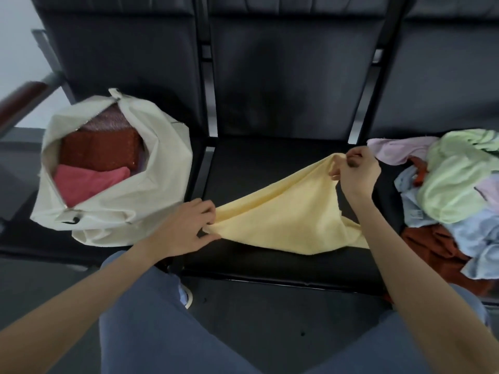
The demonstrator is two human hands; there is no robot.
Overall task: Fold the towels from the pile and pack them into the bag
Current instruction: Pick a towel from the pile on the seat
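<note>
On seat, hands [186, 228] [353, 171] pinching yellow towel [283, 214]

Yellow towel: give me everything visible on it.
The yellow towel is pale, soft terry-like cloth, unfolded and stretched slack across the middle black seat. The left hand pinches one end near the seat's front; the right hand pinches a bunched corner, raised toward the pile. Its lower edge sags onto the seat.
</note>
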